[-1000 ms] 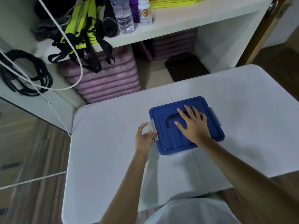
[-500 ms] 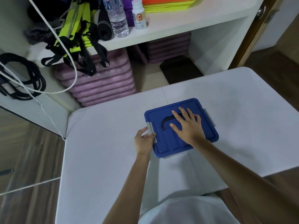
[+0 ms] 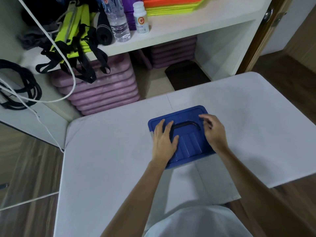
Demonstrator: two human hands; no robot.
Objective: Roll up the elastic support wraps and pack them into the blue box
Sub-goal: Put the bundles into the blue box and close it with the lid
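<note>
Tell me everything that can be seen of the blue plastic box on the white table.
The blue plastic box sits closed on the white table, its lid on and turned slightly askew. The lid has rounded corners, a recessed black handle lying flat and ribbed grooves near the person. A grey latch shows at its left edge. The left hand rests flat on the lid; the right hand hovers with curled fingers over its right side.

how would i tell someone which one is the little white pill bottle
Start at the white shelf behind the table. Among the things standing on it, find the clear water bottle; the white bottle stands just right of it. It alone is opaque white, with an orange circle on its label.
</note>
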